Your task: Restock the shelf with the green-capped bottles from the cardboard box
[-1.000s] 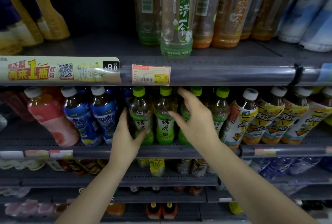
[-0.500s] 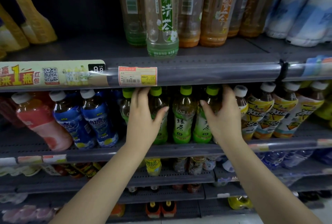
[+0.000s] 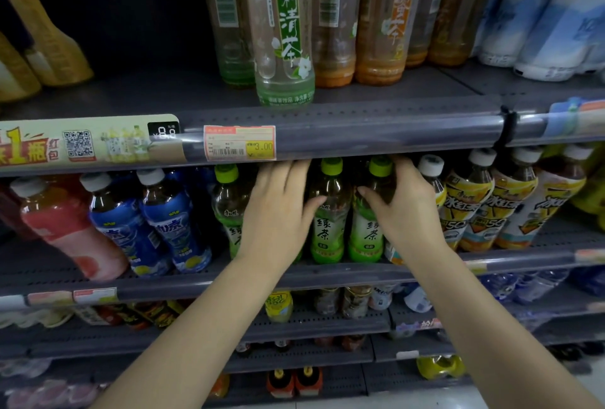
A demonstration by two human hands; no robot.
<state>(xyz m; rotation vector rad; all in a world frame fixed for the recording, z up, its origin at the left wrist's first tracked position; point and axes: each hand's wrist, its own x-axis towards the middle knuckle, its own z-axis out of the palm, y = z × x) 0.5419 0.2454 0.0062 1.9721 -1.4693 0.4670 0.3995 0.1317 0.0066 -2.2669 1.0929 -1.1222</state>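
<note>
Green-capped green tea bottles stand in a row on the middle shelf (image 3: 327, 272): one at the left (image 3: 229, 212), one in the middle (image 3: 329, 215), one at the right (image 3: 368, 228). My left hand (image 3: 278, 212) lies flat between the left and middle bottles and hides another bottle, fingers stretched up under the upper shelf edge, thumb touching the middle bottle. My right hand (image 3: 404, 208) wraps the right bottle, thumb across its front, fingers behind its neck. The cardboard box is out of view.
Blue-labelled bottles (image 3: 163, 228) and a pink one (image 3: 62, 228) stand left of the row; white-capped yellow-labelled bottles (image 3: 471, 212) crowd its right side. The upper shelf rail (image 3: 360, 133) with a price tag (image 3: 239, 143) hangs just above the caps. Tall bottles (image 3: 284, 48) stand above.
Both hands have risen and moved deeper among the green-capped bottles. My right hand shifted from the middle of the row to its right end and closed round that bottle.
</note>
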